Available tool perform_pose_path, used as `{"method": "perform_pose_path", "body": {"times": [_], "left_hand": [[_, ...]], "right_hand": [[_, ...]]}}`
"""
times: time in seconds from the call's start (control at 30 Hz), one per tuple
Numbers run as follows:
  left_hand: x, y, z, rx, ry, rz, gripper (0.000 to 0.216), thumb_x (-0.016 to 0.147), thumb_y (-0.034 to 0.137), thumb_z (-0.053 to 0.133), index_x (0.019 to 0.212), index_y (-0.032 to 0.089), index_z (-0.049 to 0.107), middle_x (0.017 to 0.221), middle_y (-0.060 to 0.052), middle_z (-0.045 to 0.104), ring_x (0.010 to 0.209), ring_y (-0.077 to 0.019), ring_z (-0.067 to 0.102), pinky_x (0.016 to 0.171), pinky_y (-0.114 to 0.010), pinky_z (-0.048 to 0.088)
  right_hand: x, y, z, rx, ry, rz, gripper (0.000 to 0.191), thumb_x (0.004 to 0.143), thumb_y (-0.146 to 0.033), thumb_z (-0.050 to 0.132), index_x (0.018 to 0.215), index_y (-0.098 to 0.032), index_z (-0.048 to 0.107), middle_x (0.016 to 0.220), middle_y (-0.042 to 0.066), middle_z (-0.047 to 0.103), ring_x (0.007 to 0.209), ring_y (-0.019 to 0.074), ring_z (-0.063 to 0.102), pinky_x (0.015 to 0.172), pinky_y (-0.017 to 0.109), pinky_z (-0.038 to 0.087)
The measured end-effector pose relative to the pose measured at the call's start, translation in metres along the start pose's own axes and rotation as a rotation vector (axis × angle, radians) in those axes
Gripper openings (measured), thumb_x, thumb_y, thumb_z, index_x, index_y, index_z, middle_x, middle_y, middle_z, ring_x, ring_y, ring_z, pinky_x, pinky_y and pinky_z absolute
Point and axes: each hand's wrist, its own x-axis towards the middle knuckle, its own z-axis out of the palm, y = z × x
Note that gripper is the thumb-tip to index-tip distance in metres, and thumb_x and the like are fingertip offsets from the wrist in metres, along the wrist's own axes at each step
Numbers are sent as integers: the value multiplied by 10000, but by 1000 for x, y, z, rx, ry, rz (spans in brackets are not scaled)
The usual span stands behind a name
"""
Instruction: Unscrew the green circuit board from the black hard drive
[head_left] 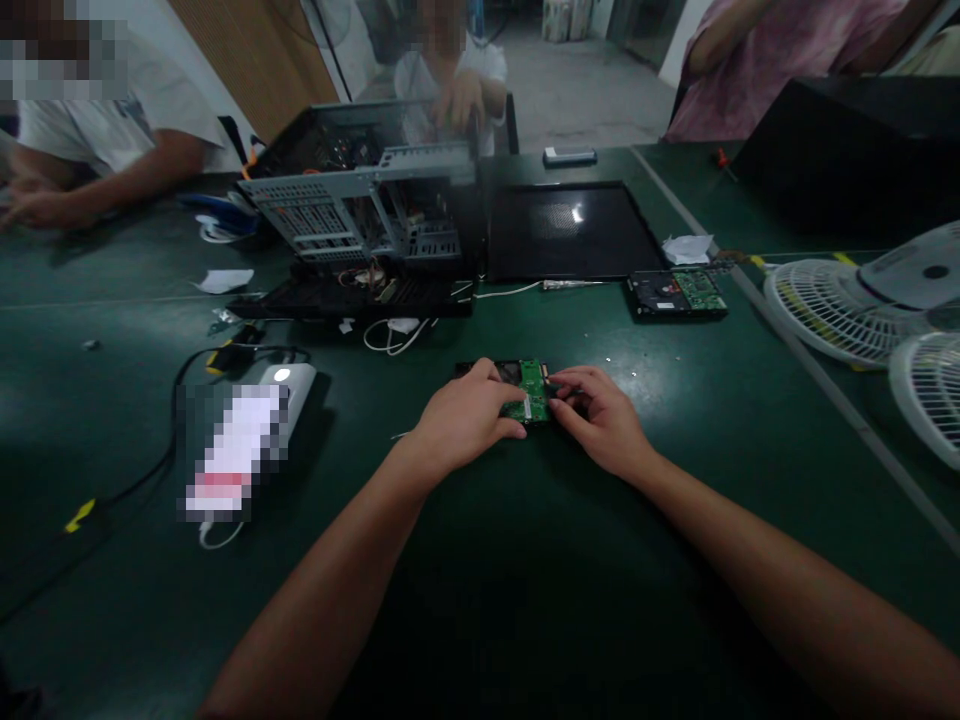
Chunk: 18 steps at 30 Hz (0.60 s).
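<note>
A hard drive with its green circuit board facing up is low over the green table in front of me. My left hand grips it from the left, the thumb along the near edge and the fingers over the top. At the drive's right end, my right hand has its thumb and bent fingers closed against the edge. Whether a small part is between those fingertips, I cannot make out. The left part of the drive is hidden under my left hand.
An opened computer case stands behind, beside a black side panel. A second hard drive lies right of centre. White fans sit at right; a phone and a cable lie at left. Co-workers sit around the table.
</note>
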Motion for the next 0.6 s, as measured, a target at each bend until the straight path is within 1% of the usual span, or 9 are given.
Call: {"method": "perform_pose_path", "body": {"times": [0.07, 0.13, 0.23, 0.3, 0.37, 0.43, 0.5, 0.6], "left_hand": [[-4, 3, -2, 75, -31, -3, 463, 856, 419, 761, 1303, 345, 663, 1254, -80, 543, 978, -278, 675, 877, -439, 551], [-5, 6, -2, 145, -38, 7, 496, 841, 347, 777, 1319, 338, 644, 1325, -87, 507, 962, -281, 686, 851, -439, 561], [-3, 9, 3, 203, -15, 59, 526, 835, 238, 764, 1335, 291, 611, 1464, -92, 451, 1042, -307, 683, 856, -430, 574], [0, 10, 6, 211, 5, 89, 568, 832, 194, 753, 1366, 260, 572, 1540, -92, 418, 1110, -330, 667, 867, -432, 584], [1, 9, 9, 213, 18, 108, 658, 828, 177, 755, 1432, 265, 510, 1595, -90, 386, 1163, -348, 651, 874, -443, 593], [2, 9, 11, 233, 19, 137, 711, 841, 170, 745, 1481, 304, 465, 1639, -70, 344, 1179, -352, 651, 866, -457, 602], [2, 9, 13, 272, 10, 163, 684, 868, 169, 710, 1488, 327, 469, 1656, -49, 332, 1142, -345, 676, 832, -465, 616], [5, 14, 19, 323, 13, 146, 640, 902, 137, 634, 1497, 315, 478, 1642, -51, 370, 1015, -314, 728, 751, -455, 632]], "right_hand": [[0, -2, -1, -33, 8, -19, 255, 940, -259, 625, 1190, -258, 676, 1215, 98, 604, 990, 218, 634, 816, 404, 591], [1, -4, -3, -78, 40, -36, 249, 941, -252, 612, 1183, -251, 671, 1233, 106, 600, 1040, 235, 633, 833, 413, 594], [2, -4, -6, -182, 112, -71, 227, 938, -238, 595, 1152, -239, 672, 1202, 113, 616, 1071, 254, 631, 843, 423, 587], [2, -3, -6, -247, 127, -104, 224, 941, -226, 575, 1146, -236, 667, 1175, 114, 630, 1080, 258, 628, 871, 430, 572], [2, -1, -8, -303, 112, -139, 238, 943, -215, 558, 1159, -227, 657, 1168, 116, 637, 1089, 261, 624, 920, 443, 552], [3, 3, -11, -375, 108, -150, 254, 937, -207, 548, 1169, -215, 650, 1157, 122, 637, 1077, 269, 619, 947, 456, 533], [6, 10, -19, -468, 145, -120, 272, 914, -192, 544, 1164, -201, 652, 1133, 132, 626, 1055, 283, 607, 944, 468, 522], [10, 23, -36, -618, 284, -17, 317, 839, -131, 531, 1124, -168, 664, 1124, 164, 584, 1065, 316, 566, 931, 486, 500]]}}
